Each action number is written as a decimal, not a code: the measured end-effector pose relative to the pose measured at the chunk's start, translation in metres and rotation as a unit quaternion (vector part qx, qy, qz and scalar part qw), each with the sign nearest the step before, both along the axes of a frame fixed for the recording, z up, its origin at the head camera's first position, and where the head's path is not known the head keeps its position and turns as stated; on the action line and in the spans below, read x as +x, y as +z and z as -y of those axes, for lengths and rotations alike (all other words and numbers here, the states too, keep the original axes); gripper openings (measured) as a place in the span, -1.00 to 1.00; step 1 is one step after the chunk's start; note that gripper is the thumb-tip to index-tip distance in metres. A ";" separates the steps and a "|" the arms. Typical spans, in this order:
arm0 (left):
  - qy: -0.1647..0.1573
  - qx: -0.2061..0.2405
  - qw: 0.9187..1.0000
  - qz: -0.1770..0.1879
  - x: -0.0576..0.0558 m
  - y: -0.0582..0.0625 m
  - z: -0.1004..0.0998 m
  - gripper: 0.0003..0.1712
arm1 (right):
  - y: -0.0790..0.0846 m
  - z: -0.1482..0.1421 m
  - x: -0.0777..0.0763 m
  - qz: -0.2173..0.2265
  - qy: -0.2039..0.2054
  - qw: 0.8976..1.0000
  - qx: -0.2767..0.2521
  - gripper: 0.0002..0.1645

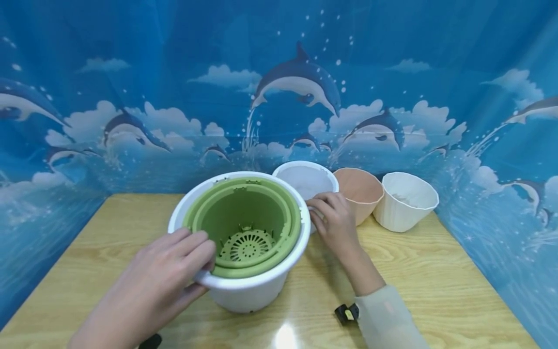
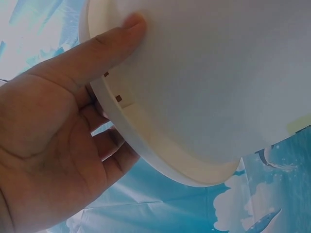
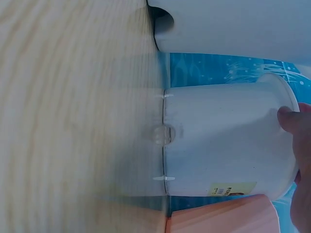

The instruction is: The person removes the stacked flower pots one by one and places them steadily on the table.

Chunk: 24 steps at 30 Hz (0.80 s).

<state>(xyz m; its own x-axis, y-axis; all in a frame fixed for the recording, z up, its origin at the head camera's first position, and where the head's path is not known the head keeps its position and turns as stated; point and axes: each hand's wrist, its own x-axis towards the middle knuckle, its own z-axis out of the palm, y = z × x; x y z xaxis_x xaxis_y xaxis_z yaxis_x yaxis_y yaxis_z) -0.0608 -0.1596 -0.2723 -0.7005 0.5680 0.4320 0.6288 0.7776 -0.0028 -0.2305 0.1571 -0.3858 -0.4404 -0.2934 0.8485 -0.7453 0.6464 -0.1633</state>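
My left hand (image 1: 170, 264) grips the near-left rim of a large white plant pot (image 1: 250, 293). In the left wrist view its thumb lies along the outer wall under the rim, with the fingers on the rim's other side. Nested green pots (image 1: 240, 206) sit inside, the inner one with a slotted bottom. Farther back, my right hand (image 1: 333, 220) pinches the rim of a smaller white pot (image 1: 305, 178). That pot stands upright on the table in the right wrist view and bears a yellowish label (image 3: 232, 189).
A ribbed peach pot (image 1: 359, 186) and a cream pot (image 1: 397, 213) stand in a row right of the smaller white pot. A black object with a yellow patch (image 1: 348, 314) is beside the right sleeve. A blue dolphin curtain (image 1: 196, 102) encloses the wooden table (image 1: 431, 271).
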 end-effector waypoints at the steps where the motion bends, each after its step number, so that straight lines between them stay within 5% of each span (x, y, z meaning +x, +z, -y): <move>1: 0.000 0.000 1.000 0.000 0.000 0.000 0.000 -0.49 | 0.000 0.000 0.000 0.005 0.000 1.000 0.003 -0.83; 16: -0.007 -0.002 1.000 -0.007 -0.002 0.000 -0.001 -0.48 | -0.002 -0.003 -0.002 0.025 -0.004 1.000 0.009 -0.84; 24: -0.024 0.009 0.999 -0.020 -0.003 -0.001 0.001 -0.48 | 0.013 -0.001 0.008 0.058 0.019 0.998 -0.018 -0.75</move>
